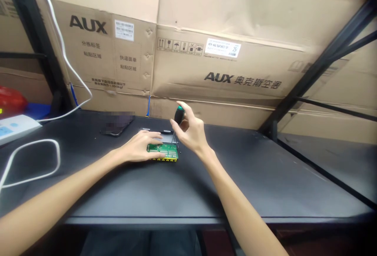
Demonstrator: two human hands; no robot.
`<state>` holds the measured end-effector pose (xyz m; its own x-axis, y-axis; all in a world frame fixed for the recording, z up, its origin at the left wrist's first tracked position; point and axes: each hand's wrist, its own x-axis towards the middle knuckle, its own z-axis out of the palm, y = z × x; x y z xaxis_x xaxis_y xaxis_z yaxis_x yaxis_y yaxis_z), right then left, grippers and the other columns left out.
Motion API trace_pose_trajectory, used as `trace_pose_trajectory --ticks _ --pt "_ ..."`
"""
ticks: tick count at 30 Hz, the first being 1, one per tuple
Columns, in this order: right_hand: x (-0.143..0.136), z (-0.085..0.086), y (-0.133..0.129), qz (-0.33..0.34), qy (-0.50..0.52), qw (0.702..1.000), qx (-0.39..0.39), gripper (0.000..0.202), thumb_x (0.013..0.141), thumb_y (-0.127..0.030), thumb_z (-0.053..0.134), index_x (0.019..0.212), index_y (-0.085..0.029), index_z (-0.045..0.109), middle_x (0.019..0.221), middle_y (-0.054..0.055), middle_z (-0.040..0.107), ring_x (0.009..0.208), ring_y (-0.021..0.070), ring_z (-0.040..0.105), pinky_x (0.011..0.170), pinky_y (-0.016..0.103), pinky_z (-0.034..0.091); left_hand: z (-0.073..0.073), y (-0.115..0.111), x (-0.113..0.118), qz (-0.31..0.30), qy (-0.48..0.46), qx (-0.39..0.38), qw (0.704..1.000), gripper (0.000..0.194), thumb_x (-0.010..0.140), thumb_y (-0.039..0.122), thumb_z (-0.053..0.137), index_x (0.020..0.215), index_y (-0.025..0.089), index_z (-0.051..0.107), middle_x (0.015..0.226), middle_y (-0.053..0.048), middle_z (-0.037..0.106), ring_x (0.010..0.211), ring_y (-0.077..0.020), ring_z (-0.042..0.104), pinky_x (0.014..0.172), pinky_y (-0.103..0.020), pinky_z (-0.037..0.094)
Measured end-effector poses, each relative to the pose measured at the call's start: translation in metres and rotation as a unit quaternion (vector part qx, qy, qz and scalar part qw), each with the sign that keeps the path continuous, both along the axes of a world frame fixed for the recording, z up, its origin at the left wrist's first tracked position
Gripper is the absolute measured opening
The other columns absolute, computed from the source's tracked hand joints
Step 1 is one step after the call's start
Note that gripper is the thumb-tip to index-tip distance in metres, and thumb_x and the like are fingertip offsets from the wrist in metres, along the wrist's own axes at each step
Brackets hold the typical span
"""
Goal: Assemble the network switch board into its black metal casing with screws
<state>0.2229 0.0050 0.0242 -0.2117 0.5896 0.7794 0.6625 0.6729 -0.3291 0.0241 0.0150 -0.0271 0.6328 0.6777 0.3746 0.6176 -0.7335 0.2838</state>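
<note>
My right hand (192, 131) is closed around a screwdriver (178, 115) with a black and green handle. Its thin shaft points down to the right end of a green circuit board (168, 149); whether the tip touches a screw is too small to tell. Along the board's near edge runs a row of yellow ports (169, 160). My left hand (143, 146) grips the board's left side, thumb on the near edge and fingers across the far one. Just behind the board lies a grey metal casing (167, 137), partly hidden by my left fingers.
A dark phone (117, 124) lies behind my left hand on the black tabletop (141, 197). At the left are a white power strip (17, 126), a white cable (57, 160) and a red object (11, 102). Cardboard boxes (182, 67) stand behind, between black metal struts (318, 71).
</note>
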Motion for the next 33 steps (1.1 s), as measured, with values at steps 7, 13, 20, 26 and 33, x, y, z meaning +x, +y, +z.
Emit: trace_pose_trajectory --ticks 7,13,20,26,33 --pt "0.001 0.002 -0.001 0.002 -0.017 1.0 -0.004 0.055 0.08 -0.023 0.052 0.135 -0.02 0.042 0.064 -0.004 0.056 0.048 0.0121 0.052 0.057 0.025 0.046 0.001 -0.002 0.002 0.015 0.007 0.015 1.0 0.045 0.079 0.057 0.061 0.105 0.021 0.073 0.127 -0.012 0.063 0.124 -0.0312 0.052 0.106 -0.047 0.034" --pt "0.005 0.004 -0.001 -0.035 -0.058 0.997 0.03 0.054 0.082 -0.028 0.055 0.134 -0.019 0.046 0.067 -0.001 0.061 0.05 0.0134 0.053 0.061 0.027 0.048 0.003 -0.005 0.007 0.018 -0.001 0.039 0.999 0.035 0.084 0.05 0.06 0.096 0.021 0.075 0.123 -0.011 0.065 0.123 -0.0293 0.053 0.105 -0.047 0.034" --pt "0.006 0.002 0.002 -0.053 -0.071 0.995 0.048 0.061 0.08 -0.032 0.062 0.137 -0.016 0.044 0.07 0.0 0.064 0.054 0.0151 0.058 0.058 0.026 0.047 0.013 -0.008 0.02 0.025 -0.101 0.06 0.993 0.022 0.087 0.029 0.057 0.097 0.022 0.075 0.111 -0.006 0.071 0.105 -0.0239 0.064 0.094 -0.037 0.045" --pt "0.004 0.001 0.002 -0.07 -0.077 0.993 0.054 0.06 0.082 -0.042 0.061 0.136 -0.019 0.044 0.074 0.002 0.067 0.057 0.0165 0.061 0.058 0.027 0.047 0.021 0.001 0.033 0.031 -0.184 0.011 0.982 0.018 0.079 0.025 0.065 0.093 0.021 0.076 0.098 -0.004 0.075 0.093 -0.0217 0.068 0.086 -0.031 0.05" --pt "0.004 -0.003 0.003 -0.101 -0.093 0.989 0.063 0.062 0.082 -0.044 0.061 0.136 -0.019 0.044 0.069 0.001 0.065 0.057 0.0178 0.061 0.055 0.026 0.043 0.02 0.008 0.049 0.031 -0.228 -0.028 0.973 0.011 0.075 0.026 0.071 0.078 0.017 0.077 0.082 -0.005 0.076 0.077 -0.0206 0.07 0.073 -0.027 0.051"
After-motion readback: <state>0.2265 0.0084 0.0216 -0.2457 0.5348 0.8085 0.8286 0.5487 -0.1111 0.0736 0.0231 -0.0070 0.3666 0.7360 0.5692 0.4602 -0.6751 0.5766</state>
